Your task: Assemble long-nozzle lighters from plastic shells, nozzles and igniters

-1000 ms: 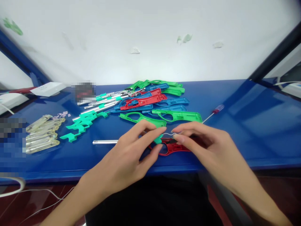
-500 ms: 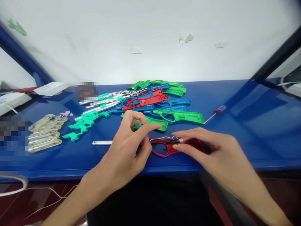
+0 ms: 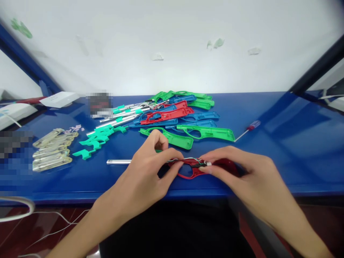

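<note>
In front of me lies a red lighter handle shell (image 3: 188, 175) with a finger loop. A silver metal tube (image 3: 118, 162) sticks out to its left, partly hidden by my left hand (image 3: 153, 165). My left thumb and forefinger are pinched on a thin white wire (image 3: 191, 158) over the shell. On the right, my right hand (image 3: 236, 165) grips a small black igniter (image 3: 197, 165) with a white end between thumb and forefinger. The igniter sits over the shell's right part, which the fingers partly cover.
Green handle shells (image 3: 209, 133), red shells (image 3: 169, 114) and blue shells (image 3: 201, 116) are heaped behind my hands. To the left lie turquoise plastic pieces (image 3: 92, 143), silver tubes (image 3: 120, 119) and clear flat parts (image 3: 52, 154). A screwdriver (image 3: 252, 125) lies at the right.
My left fingers have moved right and closed on the wire, which now runs closer along the shell. My right hand stays on the igniter, shifted slightly.
</note>
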{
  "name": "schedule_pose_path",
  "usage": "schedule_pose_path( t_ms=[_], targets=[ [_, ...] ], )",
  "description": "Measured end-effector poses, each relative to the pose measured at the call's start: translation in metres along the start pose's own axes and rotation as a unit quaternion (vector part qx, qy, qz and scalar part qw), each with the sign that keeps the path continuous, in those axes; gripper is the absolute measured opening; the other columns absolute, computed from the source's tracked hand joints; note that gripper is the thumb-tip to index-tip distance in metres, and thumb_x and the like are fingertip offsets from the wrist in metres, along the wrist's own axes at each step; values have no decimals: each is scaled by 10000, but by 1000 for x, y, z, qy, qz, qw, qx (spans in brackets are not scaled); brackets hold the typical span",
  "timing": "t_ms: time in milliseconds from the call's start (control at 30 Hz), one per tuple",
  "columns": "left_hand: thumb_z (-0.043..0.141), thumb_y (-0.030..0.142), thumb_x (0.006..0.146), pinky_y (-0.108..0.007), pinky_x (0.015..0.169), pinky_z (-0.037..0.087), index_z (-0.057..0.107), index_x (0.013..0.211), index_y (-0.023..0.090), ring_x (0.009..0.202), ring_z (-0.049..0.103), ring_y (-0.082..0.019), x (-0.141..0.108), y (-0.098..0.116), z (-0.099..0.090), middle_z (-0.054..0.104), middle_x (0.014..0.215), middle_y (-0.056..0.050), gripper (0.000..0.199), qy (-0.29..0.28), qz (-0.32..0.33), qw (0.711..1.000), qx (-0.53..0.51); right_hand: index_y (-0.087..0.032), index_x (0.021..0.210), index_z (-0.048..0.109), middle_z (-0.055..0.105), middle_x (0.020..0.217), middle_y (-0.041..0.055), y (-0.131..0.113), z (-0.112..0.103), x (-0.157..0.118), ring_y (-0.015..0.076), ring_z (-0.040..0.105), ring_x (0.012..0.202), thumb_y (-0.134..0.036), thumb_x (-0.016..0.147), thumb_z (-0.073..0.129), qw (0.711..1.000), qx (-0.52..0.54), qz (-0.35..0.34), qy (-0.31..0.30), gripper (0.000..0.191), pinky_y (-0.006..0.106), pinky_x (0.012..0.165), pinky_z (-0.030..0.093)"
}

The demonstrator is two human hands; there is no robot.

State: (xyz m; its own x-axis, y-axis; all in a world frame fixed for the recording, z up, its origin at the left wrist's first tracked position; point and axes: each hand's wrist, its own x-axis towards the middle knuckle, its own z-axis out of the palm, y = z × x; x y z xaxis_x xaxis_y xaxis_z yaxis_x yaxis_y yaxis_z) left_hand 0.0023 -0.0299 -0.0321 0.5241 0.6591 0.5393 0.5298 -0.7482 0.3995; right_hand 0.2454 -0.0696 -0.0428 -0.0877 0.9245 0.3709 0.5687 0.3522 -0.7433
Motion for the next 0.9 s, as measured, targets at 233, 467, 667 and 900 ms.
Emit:
schedule_pose_path(
  t_ms=[233, 467, 667, 900],
  targets=[
    [628, 84, 1018, -272, 712, 523, 758, 1010, 187, 837, 505, -135, 0, 0, -1, 448, 973, -18, 166, 11, 11, 1000, 1, -383, 1024, 796, 809, 1023, -69, -1, 0, 0, 161, 750, 929, -352, 952, 805, 1000, -17, -17, -7, 78, 284, 827, 580],
    [616, 114, 1037, -267, 654, 503, 732, 1049, 216, 809, 502, -135, -1, -2, 0, 449, 978, -15, 155, -4, 5, 1000, -6, -394, 1068, 811, 794, 1076, -33, 0, -1, -6, 201, 750, 966, -368, 979, 764, 998, -56, -30, -2, 104, 343, 837, 603],
    [621, 114, 1040, -273, 678, 503, 728, 1050, 207, 831, 507, -136, 0, -2, 0, 451, 994, -18, 142, -14, 10, 1000, -11, -365, 1063, 820, 785, 1062, -15, 1, -2, -9, 190, 745, 920, -341, 997, 745, 995, -86, -57, 5, 103, 326, 815, 618],
    [659, 123, 1011, -283, 734, 512, 734, 1014, 166, 873, 516, -140, -1, 3, -2, 460, 1001, -25, 86, -20, 19, 999, -21, -325, 1059, 843, 795, 1038, 18, -2, -2, -9, 200, 757, 910, -291, 1005, 717, 990, -105, -93, 18, 141, 329, 814, 639]
  ],
)
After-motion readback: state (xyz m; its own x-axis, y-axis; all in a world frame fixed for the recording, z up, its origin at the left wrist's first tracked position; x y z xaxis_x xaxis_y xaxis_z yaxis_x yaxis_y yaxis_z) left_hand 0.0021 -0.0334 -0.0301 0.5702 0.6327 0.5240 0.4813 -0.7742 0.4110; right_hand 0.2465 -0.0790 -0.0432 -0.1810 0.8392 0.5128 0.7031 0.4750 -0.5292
